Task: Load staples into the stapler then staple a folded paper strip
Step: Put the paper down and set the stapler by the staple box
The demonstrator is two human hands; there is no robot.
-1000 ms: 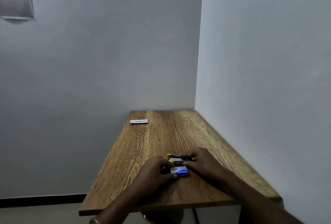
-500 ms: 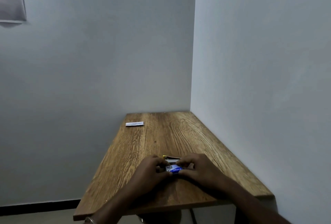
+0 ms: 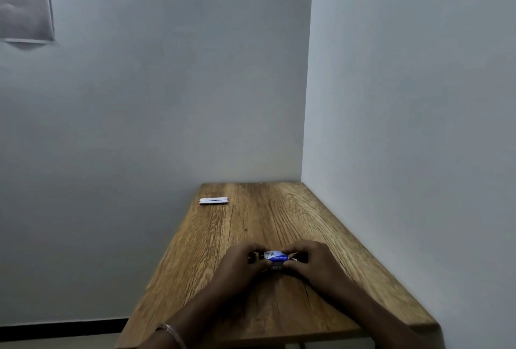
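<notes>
- Both hands, left (image 3: 242, 264) and right (image 3: 312, 260), meet at the worktop's (image 3: 265, 223) 6 o'clock end, fingers curled, pinching a small blue staple box (image 3: 276, 257) between them.
- The stapler is hidden behind the hands.
- A folded paper strip (image 3: 214, 201) lies at 11 o'clock, well apart.

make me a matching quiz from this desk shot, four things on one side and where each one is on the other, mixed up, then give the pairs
Things:
1. blue staple box
2. folded paper strip
3. bracelet
4. grey sheet

Places:
A. on the left wrist
B. on the wall, upper left
C. between the left hand and right hand, near the table's front
D. far left corner of the table

Pairs: 1-C, 2-D, 3-A, 4-B
</notes>
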